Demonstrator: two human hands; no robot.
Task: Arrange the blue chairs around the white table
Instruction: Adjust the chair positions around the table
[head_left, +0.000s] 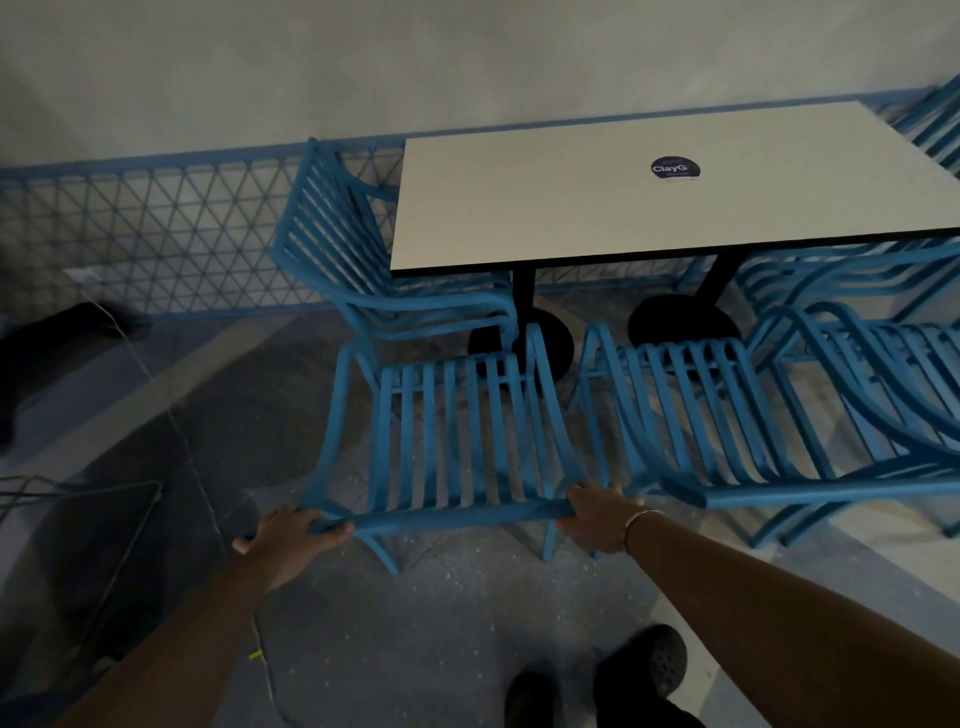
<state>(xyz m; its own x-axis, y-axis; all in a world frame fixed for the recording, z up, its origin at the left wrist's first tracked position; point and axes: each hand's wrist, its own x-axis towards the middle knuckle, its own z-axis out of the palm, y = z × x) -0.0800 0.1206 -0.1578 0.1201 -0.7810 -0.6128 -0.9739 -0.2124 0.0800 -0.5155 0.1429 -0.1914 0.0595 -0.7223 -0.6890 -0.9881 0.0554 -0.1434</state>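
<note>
A white rectangular table (597, 208) on two black pedestal bases stands ahead, with a round dark sticker (675, 168) on top. Directly in front of me is a blue slatted chair (457, 441), its back toward me and its seat facing the table. My left hand (291, 535) grips the left end of its top rail and my right hand (602, 512) grips the right end. A second blue chair (727, 415) stands beside it on the right. Another blue chair (353, 249) sits at the table's left end, and more blue chairs (883, 322) crowd the right side.
A blue lattice fence (156, 234) runs along the pale wall behind the table. A thin cable (171, 415) trails across the grey floor at left, near a wire frame (78, 493) and a dark object (62, 332). My black shoes (639, 675) show below.
</note>
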